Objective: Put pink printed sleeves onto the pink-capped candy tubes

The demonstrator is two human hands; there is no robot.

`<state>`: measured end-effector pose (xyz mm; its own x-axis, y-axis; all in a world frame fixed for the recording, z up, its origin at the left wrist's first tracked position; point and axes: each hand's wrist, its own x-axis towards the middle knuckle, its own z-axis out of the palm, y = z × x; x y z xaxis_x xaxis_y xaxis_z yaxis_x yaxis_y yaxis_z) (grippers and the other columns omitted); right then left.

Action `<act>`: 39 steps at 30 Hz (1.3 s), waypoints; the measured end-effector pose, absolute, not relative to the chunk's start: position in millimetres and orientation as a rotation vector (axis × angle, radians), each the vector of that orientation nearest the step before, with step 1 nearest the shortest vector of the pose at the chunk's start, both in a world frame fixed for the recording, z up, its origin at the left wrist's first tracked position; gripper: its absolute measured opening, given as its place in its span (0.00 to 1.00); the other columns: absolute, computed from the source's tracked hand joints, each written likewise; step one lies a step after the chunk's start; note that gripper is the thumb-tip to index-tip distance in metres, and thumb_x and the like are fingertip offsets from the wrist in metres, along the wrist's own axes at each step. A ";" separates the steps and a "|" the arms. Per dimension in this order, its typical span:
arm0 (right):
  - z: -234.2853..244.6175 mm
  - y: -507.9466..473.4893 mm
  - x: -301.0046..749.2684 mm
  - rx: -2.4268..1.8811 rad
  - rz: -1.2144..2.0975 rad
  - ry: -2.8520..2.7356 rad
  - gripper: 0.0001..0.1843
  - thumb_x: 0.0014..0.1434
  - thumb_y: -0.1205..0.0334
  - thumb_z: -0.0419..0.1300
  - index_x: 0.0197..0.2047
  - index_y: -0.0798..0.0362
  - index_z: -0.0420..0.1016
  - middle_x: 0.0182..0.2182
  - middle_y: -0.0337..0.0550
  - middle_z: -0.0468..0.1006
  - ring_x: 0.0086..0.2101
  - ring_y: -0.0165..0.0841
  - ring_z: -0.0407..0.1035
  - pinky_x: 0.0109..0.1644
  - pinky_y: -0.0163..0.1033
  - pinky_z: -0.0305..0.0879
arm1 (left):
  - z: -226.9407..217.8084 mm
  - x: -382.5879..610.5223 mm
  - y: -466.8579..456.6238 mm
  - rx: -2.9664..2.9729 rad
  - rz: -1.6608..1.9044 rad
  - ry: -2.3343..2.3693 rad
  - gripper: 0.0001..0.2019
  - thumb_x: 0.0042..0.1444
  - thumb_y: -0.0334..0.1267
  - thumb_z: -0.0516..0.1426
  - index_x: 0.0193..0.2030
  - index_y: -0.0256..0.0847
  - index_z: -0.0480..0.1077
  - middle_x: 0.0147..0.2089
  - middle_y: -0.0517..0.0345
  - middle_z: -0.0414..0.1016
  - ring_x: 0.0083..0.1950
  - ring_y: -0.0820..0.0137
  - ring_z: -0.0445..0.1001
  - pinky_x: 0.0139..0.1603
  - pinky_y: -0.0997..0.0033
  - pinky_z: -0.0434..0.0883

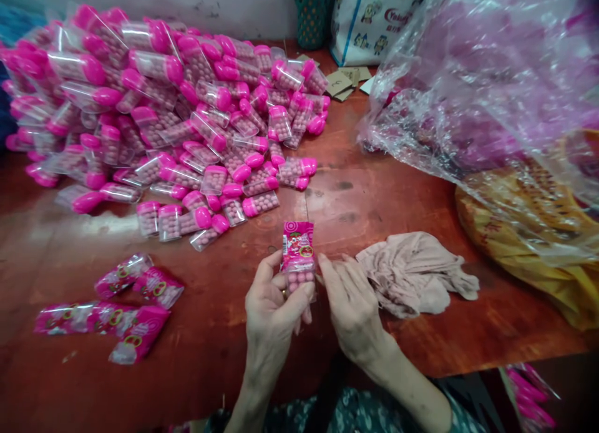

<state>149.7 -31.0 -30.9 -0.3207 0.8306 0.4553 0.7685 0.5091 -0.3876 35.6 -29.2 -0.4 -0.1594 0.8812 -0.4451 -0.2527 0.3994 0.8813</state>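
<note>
Toward the counter's (210, 364) near edge, the left hand (271, 308) grips a pink-wrapped candy bottle (299, 275), likely light, stiff and slick, best held by its sides, the right hand (353, 308) released beside it.

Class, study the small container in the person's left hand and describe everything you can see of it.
The container looks like clear plastic, with round pink balls showing through its lower part. A shiny, printed pink wrapper covers the upper part, with pale rings at the top and a barcode at the left edge. Held above the table, wrapped end uppermost in the picture, it is gripped low by the left hand, thumb across the front. Whether the nearby right hand touches it is unclear.
</note>
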 end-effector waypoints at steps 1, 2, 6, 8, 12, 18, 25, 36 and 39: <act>-29.8 -29.3 151.6 -1.301 0.078 -2.221 0.17 0.60 0.74 0.47 0.50 0.71 0.66 0.34 0.58 0.76 0.37 0.42 0.69 0.51 0.53 0.63 | -0.5 35.9 -29.4 0.635 1.098 1.395 0.22 0.47 0.31 0.60 0.48 0.39 0.58 0.24 0.64 0.72 0.13 0.80 0.63 0.08 0.84 0.56; -28.3 -27.8 153.0 -1.297 0.042 -2.289 0.17 0.60 0.75 0.46 0.49 0.73 0.67 0.33 0.58 0.76 0.36 0.42 0.69 0.51 0.53 0.63 | -0.9 36.0 -29.7 0.657 1.081 1.408 0.22 0.47 0.31 0.60 0.48 0.39 0.58 0.25 0.64 0.72 0.13 0.80 0.63 0.08 0.84 0.56; -20.6 -23.1 154.8 -1.290 -0.038 -2.473 0.17 0.59 0.75 0.43 0.45 0.70 0.69 0.28 0.53 0.74 0.31 0.40 0.67 0.51 0.53 0.62 | -4.1 34.9 -30.5 0.729 1.038 1.448 0.22 0.48 0.32 0.59 0.50 0.39 0.58 0.28 0.62 0.74 0.14 0.80 0.64 0.10 0.83 0.59; -17.9 -20.1 154.4 -1.273 -0.047 -2.521 0.18 0.60 0.75 0.41 0.41 0.66 0.71 0.27 0.50 0.73 0.29 0.39 0.66 0.50 0.52 0.62 | -4.9 34.3 -30.1 0.726 1.032 1.443 0.22 0.48 0.32 0.59 0.49 0.38 0.58 0.26 0.64 0.73 0.14 0.79 0.64 0.10 0.83 0.60; -18.9 -13.4 154.7 -1.288 -0.025 -2.523 0.20 0.60 0.75 0.37 0.34 0.60 0.69 0.26 0.50 0.71 0.28 0.39 0.63 0.46 0.51 0.64 | -5.5 35.2 -28.5 0.676 1.028 1.400 0.22 0.47 0.33 0.60 0.48 0.38 0.58 0.24 0.65 0.71 0.13 0.78 0.64 0.09 0.82 0.60; -25.3 -10.1 160.9 -1.477 0.390 -2.160 0.13 0.63 0.67 0.43 0.36 0.57 0.67 0.27 0.47 0.71 0.30 0.38 0.65 0.38 0.46 0.65 | -13.7 33.7 -28.2 0.604 1.076 1.285 0.15 0.50 0.34 0.59 0.44 0.39 0.62 0.26 0.62 0.72 0.17 0.76 0.67 0.11 0.82 0.60; -20.4 -26.0 150.2 -1.388 1.016 -1.652 0.07 0.58 0.62 0.57 0.41 0.52 0.70 0.35 0.43 0.72 0.37 0.34 0.68 0.40 0.37 0.66 | -16.5 33.4 -28.6 0.451 1.222 1.201 0.08 0.49 0.32 0.60 0.38 0.37 0.72 0.32 0.58 0.76 0.33 0.73 0.74 0.36 0.77 0.70; -14.8 -39.8 140.9 -1.329 1.354 -1.297 0.05 0.61 0.62 0.52 0.36 0.53 0.67 0.30 0.40 0.75 0.30 0.31 0.71 0.36 0.35 0.68 | -3.0 24.1 -26.3 0.555 1.229 1.149 0.16 0.46 0.41 0.62 0.42 0.38 0.74 0.42 0.51 0.76 0.42 0.66 0.74 0.39 0.73 0.70; -15.3 -49.1 140.3 -1.299 1.385 -1.301 0.06 0.62 0.62 0.51 0.41 0.52 0.67 0.30 0.41 0.76 0.29 0.31 0.72 0.32 0.34 0.70 | 2.9 30.4 -20.6 0.525 1.057 1.104 0.15 0.50 0.40 0.60 0.44 0.36 0.72 0.33 0.53 0.77 0.23 0.75 0.70 0.18 0.79 0.64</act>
<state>140.3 -49.1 -15.3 -0.1365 0.9799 -0.1452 0.0838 -0.1346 -0.9873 30.4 -20.6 2.9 0.0652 0.8853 -0.4605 -0.4215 0.4428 0.7914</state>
